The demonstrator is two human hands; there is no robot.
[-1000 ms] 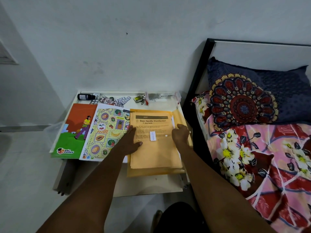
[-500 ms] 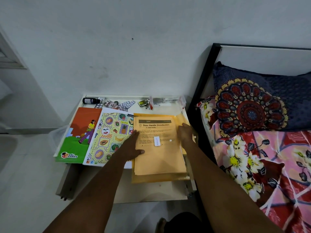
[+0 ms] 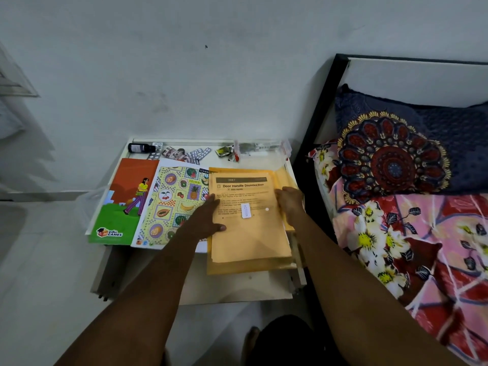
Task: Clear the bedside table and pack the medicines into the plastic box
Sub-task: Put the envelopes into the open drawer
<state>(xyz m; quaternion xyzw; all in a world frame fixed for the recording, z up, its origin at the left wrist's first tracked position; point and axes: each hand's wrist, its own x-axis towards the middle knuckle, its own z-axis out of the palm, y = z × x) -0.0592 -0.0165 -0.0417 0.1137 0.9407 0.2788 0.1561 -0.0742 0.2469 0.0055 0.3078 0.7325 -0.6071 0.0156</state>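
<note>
A stack of orange folders, with a printed sheet on top, lies on the right half of the white bedside table. My left hand holds the stack's left edge with the thumb on top. My right hand grips its right edge with curled fingers. Along the table's back edge lie a dark medicine bottle, several blister strips and small sachets. A clear plastic box stands at the back right.
An orange children's book and a fruit-patterned book lie on the table's left half, overhanging the front. A bed with a black frame, a dark pillow and a floral cover is close on the right. The wall is right behind the table.
Both hands stay on the edges of the orange folders. Only the head view has shifted a little; the things on the table have not moved.
</note>
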